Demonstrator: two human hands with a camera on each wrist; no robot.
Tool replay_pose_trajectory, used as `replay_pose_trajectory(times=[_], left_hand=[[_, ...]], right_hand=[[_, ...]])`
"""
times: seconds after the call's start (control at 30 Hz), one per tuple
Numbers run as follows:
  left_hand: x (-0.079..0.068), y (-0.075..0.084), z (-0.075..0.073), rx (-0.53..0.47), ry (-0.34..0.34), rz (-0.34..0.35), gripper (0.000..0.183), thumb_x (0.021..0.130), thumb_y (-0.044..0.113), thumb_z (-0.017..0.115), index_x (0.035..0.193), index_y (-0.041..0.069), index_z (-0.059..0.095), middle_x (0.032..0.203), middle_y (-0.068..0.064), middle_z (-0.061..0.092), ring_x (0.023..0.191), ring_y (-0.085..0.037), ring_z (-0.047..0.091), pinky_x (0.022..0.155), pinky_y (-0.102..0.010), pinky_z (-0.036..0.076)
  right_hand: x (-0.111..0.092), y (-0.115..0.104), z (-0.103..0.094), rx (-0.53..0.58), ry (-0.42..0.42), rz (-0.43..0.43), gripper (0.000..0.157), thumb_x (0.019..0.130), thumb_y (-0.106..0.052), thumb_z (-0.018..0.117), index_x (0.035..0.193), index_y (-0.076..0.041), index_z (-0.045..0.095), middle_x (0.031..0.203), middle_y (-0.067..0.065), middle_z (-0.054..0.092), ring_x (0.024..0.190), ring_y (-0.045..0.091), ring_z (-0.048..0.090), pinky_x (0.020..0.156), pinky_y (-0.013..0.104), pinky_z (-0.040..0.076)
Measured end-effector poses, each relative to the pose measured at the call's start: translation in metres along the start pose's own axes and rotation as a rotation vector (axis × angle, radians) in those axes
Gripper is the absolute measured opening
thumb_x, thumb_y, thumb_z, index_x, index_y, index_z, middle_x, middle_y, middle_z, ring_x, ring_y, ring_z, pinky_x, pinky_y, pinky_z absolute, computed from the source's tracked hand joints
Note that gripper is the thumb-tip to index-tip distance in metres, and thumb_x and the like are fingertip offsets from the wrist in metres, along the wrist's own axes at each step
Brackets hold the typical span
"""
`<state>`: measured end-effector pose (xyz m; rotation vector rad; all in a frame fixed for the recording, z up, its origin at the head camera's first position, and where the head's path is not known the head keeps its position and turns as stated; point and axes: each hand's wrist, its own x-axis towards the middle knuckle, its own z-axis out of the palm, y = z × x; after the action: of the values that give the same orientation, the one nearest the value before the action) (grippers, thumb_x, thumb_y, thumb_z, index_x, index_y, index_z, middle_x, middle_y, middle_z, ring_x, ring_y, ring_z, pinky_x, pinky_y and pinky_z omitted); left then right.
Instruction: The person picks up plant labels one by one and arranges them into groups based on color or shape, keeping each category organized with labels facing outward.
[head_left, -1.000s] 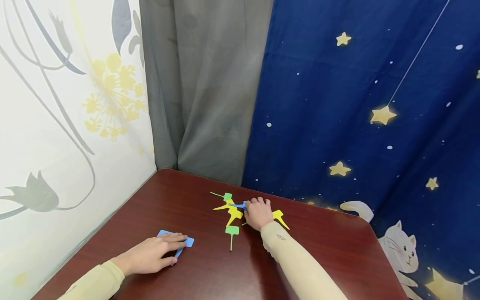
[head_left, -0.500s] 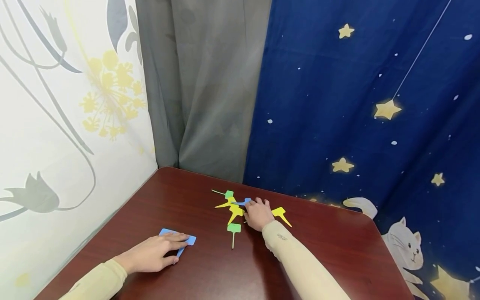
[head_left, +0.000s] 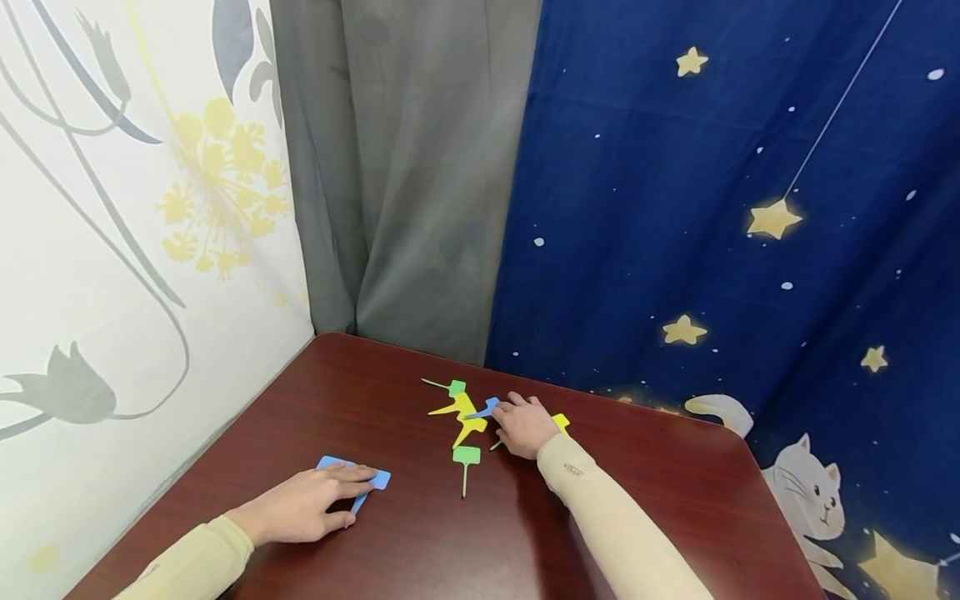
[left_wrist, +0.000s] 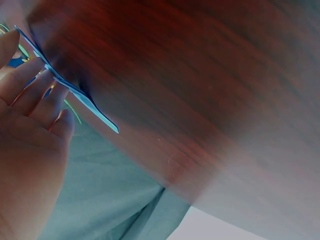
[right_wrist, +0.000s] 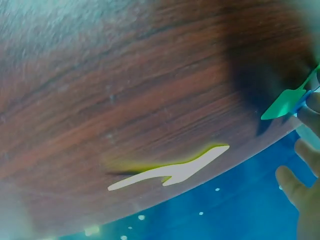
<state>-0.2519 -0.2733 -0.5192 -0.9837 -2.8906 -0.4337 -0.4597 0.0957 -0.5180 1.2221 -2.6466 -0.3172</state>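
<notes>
My left hand (head_left: 303,504) lies flattish on blue tags (head_left: 381,480), fingers extended together, thumb apart beside a stem's tip. Right hand (head_left: 528,427) out near the table's far edge, fingertips at a small blue tag (head_left: 491,407); fingers partly hidden, so I cannot tell whether they pinch it. A green tag (right_wrist: 285,104) shows just beside them. Two overlapping yellow tags (head_left: 471,427) lie leftward; another yellow piece (head_left: 561,422) sits partly behind my wrist.
</notes>
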Motion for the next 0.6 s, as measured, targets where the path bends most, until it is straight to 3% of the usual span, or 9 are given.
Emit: replay_pose_trajectory(times=[0.13,0.3,0.47,0.6], left_hand=[[0.000,0.000,0.000,0.004,0.002,0.003,0.045,0.095,0.026,0.070,0.136,0.008,0.065,0.146,-0.002,0.054,0.132,-0.032,0.053,0.099,-0.056,0.047],[-0.001,-0.002,0.001,-0.001,-0.003,-0.010,0.045,0.094,0.025,0.071,0.136,0.009,0.065,0.147,-0.001,0.054,0.132,-0.031,0.052,0.100,-0.056,0.047],[-0.002,-0.003,0.001,-0.009,-0.005,-0.014,0.045,0.094,0.026,0.071,0.136,0.009,0.065,0.147,-0.001,0.054,0.133,-0.031,0.052,0.100,-0.056,0.046],[-0.001,-0.004,0.002,-0.024,0.006,-0.001,0.046,0.094,0.026,0.071,0.136,0.008,0.065,0.146,-0.002,0.055,0.132,-0.032,0.052,0.099,-0.057,0.046]], right_hand=[[0.004,-0.002,-0.002,-0.012,0.063,0.073,0.021,0.097,-0.036,0.065,0.110,-0.020,0.070,0.105,-0.002,0.067,0.098,0.018,0.055,0.073,0.034,0.047],[0.016,-0.016,-0.009,0.142,0.081,0.355,0.028,0.096,-0.042,0.064,0.098,-0.015,0.070,0.089,0.002,0.061,0.082,0.023,0.050,0.067,0.038,0.045],[0.030,-0.035,-0.015,0.366,-0.021,0.683,0.061,0.090,-0.066,0.059,0.100,-0.007,0.069,0.097,0.012,0.059,0.090,0.031,0.050,0.080,0.053,0.045],[0.037,-0.047,-0.016,0.439,-0.086,0.817,0.085,0.081,-0.080,0.057,0.114,-0.001,0.067,0.111,0.019,0.057,0.102,0.038,0.048,0.089,0.060,0.040]])
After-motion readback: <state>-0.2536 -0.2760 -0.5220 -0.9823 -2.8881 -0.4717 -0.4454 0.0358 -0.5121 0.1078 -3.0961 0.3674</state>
